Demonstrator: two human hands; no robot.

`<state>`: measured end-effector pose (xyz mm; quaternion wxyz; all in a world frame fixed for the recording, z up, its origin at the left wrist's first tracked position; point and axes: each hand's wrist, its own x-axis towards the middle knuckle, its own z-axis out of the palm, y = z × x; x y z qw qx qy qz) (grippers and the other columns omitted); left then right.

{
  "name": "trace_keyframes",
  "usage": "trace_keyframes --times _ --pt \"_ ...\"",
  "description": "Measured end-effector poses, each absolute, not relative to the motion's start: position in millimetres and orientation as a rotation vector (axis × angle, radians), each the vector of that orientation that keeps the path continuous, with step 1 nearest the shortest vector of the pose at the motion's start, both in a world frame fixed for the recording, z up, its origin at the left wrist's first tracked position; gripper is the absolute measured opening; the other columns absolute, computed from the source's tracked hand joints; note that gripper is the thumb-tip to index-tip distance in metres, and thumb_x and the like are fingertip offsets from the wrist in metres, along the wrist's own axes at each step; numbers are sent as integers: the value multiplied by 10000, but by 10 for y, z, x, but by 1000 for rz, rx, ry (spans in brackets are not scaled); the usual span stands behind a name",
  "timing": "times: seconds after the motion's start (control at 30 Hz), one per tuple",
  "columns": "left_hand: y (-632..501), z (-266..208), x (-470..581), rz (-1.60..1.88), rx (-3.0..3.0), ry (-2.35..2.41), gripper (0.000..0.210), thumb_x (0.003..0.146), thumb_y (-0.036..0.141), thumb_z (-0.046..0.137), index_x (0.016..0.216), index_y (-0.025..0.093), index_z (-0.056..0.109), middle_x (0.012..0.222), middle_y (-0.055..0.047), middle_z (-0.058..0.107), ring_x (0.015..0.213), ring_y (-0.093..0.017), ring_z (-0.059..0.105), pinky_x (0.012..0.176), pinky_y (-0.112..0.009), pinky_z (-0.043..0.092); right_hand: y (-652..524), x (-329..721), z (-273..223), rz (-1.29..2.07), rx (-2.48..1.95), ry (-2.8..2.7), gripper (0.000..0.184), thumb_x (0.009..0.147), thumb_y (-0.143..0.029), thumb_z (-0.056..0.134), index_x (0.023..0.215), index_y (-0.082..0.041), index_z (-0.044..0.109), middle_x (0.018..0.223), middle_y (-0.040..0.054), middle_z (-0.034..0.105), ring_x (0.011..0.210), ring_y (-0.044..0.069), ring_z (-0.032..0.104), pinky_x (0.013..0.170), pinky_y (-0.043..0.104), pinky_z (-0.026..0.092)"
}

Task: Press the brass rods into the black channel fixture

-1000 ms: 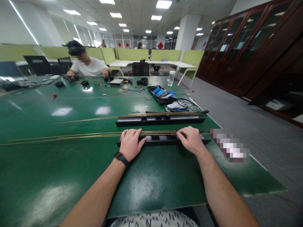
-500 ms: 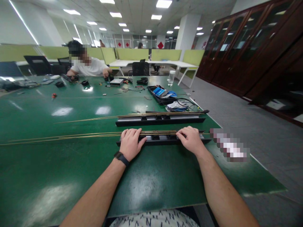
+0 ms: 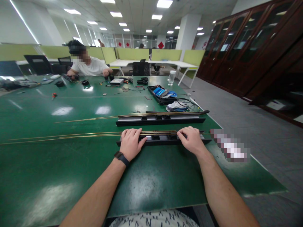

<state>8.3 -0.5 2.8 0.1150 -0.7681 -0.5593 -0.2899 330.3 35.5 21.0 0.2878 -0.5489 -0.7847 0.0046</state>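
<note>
A black rail (image 3: 161, 142) with silver and black parts inside lies crosswise on the green table in front of me. Several thin brass-coloured rods (image 3: 90, 135) run along it and stick out far to the left. My left hand (image 3: 130, 144) is laid over the rail's left part and the rods, fingers across the top and thumb on the near side. Near the right end, my right hand (image 3: 192, 140) is closed, thumb and forefinger pinched at a rod; its other fingers are curled. The fingertips' exact contact is partly hidden.
Behind it lies a second black rail (image 3: 163, 121) with similar rods (image 3: 101, 118) on top. Farther back are a glove (image 3: 177, 106), a black tray (image 3: 163, 100) with blue items and a glass jar (image 3: 171, 78). A person (image 3: 91, 66) sits across the table (image 3: 59, 170).
Almost nothing differs. My right hand has shifted very slightly to the right along the rods; my left hand stays in place.
</note>
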Motion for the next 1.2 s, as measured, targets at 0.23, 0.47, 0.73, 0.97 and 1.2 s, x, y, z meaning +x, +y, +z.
trace_keyframes --times 0.23,0.47,0.73,0.97,1.2 --pt "-14 45 88 -837 -2247 -1644 432 987 499 541 1280 193 628 1142 -121 708 1111 -291 615 1054 -480 360 351 3279 183 15 -1440 -2108 246 941 -388 559 804 -231 690 864 30 728 896 211 601 872 396 320" --pt "-7 35 86 -833 -2246 -1629 434 984 500 551 1271 185 630 1136 -117 708 1102 -286 615 1039 -468 369 385 3313 160 1 -1446 -2120 270 949 -385 546 774 -241 693 849 34 734 890 216 591 856 394 309" --pt "-16 37 89 -830 -2246 -1630 430 988 497 544 1278 190 628 1139 -121 708 1101 -286 618 1047 -478 367 364 3299 172 -23 -1458 -2096 285 940 -429 569 765 -234 681 804 30 718 851 212 589 848 391 313" --pt "-9 28 87 -838 -2248 -1644 431 990 495 539 1291 197 623 1152 -124 705 1123 -290 614 1061 -489 360 361 3281 176 0 -1450 -2112 284 945 -436 566 783 -241 695 841 28 729 877 214 591 860 397 310" --pt "-9 30 82 -848 -2258 -1641 427 985 488 543 1288 201 629 1150 -129 706 1113 -291 611 1049 -489 368 376 3324 183 1 -1466 -2112 318 944 -453 548 750 -244 690 796 36 718 857 217 579 846 399 315"
